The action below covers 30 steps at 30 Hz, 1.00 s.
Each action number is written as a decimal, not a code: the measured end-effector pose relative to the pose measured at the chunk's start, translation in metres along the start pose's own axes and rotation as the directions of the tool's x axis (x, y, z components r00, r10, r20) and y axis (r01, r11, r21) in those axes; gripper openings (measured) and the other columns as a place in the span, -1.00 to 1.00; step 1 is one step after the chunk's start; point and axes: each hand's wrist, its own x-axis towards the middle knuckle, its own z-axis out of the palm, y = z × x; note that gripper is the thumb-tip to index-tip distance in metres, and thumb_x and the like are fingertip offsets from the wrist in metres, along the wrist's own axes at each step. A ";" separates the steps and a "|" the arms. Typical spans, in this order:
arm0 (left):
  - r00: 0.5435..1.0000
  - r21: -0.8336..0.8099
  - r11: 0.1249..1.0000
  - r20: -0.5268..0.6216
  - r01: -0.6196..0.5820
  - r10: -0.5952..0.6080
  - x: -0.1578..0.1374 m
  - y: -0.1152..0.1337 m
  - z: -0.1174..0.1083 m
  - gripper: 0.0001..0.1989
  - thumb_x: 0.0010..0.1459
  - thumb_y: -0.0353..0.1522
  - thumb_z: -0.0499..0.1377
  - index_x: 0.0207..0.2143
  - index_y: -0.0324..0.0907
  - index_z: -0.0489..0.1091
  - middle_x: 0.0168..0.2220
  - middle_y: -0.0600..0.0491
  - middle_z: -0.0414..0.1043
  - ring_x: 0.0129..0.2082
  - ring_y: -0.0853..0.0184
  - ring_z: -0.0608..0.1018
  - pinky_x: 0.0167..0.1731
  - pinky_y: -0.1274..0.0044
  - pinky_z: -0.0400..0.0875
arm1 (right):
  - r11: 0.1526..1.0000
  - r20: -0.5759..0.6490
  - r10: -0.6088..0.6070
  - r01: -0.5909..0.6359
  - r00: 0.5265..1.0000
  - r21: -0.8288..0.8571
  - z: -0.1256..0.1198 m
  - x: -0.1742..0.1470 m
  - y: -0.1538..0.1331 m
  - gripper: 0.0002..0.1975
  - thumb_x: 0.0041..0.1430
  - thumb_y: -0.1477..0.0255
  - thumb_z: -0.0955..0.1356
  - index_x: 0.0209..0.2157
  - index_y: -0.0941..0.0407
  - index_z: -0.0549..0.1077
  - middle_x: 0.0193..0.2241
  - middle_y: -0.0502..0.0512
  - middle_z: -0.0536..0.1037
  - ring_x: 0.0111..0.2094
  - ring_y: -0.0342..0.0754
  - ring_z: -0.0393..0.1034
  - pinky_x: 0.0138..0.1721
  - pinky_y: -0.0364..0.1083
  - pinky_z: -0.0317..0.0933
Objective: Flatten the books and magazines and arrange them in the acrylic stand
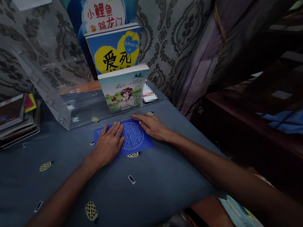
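Observation:
A blue printed sheet or thin booklet (131, 136) with a circle of pale text lies flat on the cloth-covered table. My left hand (109, 142) rests palm down on its left part, fingers stretched out. On its upper right edge lies my right hand (151, 125), also flat with fingers extended. Just beyond my hands, a clear tiered rack (57, 104) holds books upright. At its front is a green book (123, 91) with a girl on the cover, and behind that a blue and yellow book (116, 51). A larger teal book (105, 7) stands at the back.
A stack of books (8, 118) sits at the table's left. Patterned wallpaper (175, 23) backs the table, with a curtain (202, 53) to the right. Beyond the right table edge are a dark red surface (242, 119) and a blue cloth (299, 124).

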 end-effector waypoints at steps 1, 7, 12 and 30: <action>0.999 -0.026 0.999 -0.001 -0.044 0.044 0.005 0.002 0.002 -0.49 0.45 -0.29 -0.15 0.34 -0.32 0.16 0.38 -0.20 0.13 0.40 0.16 0.19 0.35 0.18 0.05 | 1.000 0.007 -0.007 0.007 1.000 0.027 -0.001 0.001 0.002 -0.49 0.37 0.54 0.14 0.31 0.14 0.25 0.18 0.21 0.49 0.20 0.03 0.38 0.29 0.17 0.15; 0.972 -0.133 0.965 0.029 -0.226 0.232 0.027 0.015 0.006 -0.51 0.45 -0.32 -0.14 0.35 -0.24 0.15 0.40 -0.13 0.09 0.41 0.23 0.14 0.37 0.19 -0.04 | 0.989 0.052 -0.039 0.031 0.998 0.148 -0.007 0.001 0.010 -0.50 0.43 0.45 0.09 0.35 0.15 0.17 0.22 0.22 0.45 0.24 -0.03 0.33 0.26 0.09 0.20; 0.915 -0.229 0.900 0.075 -0.371 0.396 0.026 0.027 0.001 -0.51 0.47 -0.29 -0.17 0.37 -0.18 0.13 0.40 -0.05 0.12 0.43 0.25 0.08 0.40 0.19 -0.15 | 0.996 0.056 -0.060 0.056 0.997 0.074 -0.006 0.000 0.011 -0.51 0.44 0.42 0.08 0.33 0.14 0.20 0.25 0.21 0.42 0.26 0.02 0.31 0.28 0.15 0.15; 0.983 -0.298 0.951 0.134 -0.083 0.127 -0.028 -0.046 -0.005 -0.36 0.45 -0.03 -0.30 0.43 -0.11 -0.02 0.45 0.01 -0.08 0.46 0.26 -0.02 0.41 0.23 -0.16 | 0.996 0.072 -0.039 0.044 0.997 -0.077 -0.004 -0.004 0.000 -0.49 0.35 0.40 0.24 0.29 0.22 0.28 0.26 0.32 0.39 0.29 0.18 0.25 0.33 0.27 0.03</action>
